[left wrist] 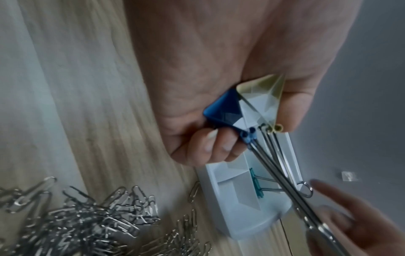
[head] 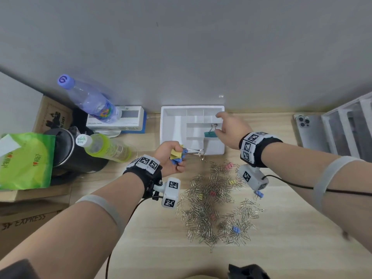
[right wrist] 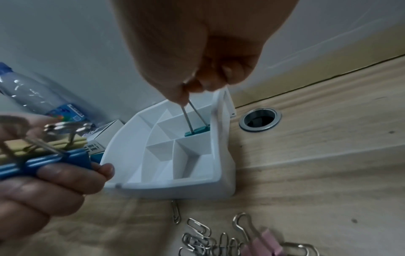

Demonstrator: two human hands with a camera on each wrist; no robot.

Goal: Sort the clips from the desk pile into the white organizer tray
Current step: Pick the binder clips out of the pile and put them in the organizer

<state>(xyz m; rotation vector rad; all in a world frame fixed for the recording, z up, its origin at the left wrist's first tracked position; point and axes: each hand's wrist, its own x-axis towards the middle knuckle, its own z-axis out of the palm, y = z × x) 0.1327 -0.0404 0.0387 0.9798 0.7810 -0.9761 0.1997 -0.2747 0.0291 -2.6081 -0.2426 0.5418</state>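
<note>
My right hand [head: 225,127] is over the right side of the white organizer tray [head: 192,107]. It pinches the wire handle of a teal binder clip [head: 210,134], whose body [right wrist: 197,131] sits down in a right-hand compartment. My left hand [head: 171,156] hovers at the tray's front edge. It grips a yellow binder clip [head: 175,153] and a blue binder clip [head: 176,161], wire handles pointing right; both show in the left wrist view, yellow [left wrist: 263,91] and blue [left wrist: 225,109]. The pile of silver paper clips [head: 211,198], with small coloured binder clips mixed in, lies on the desk in front of the tray.
Two bottles [head: 90,101] [head: 106,147], a black pot [head: 66,150], a green bag [head: 26,160] and boxes crowd the left. A phone [head: 308,129] and a white rack [head: 348,125] sit at the right. A cable hole [right wrist: 259,119] is beside the tray.
</note>
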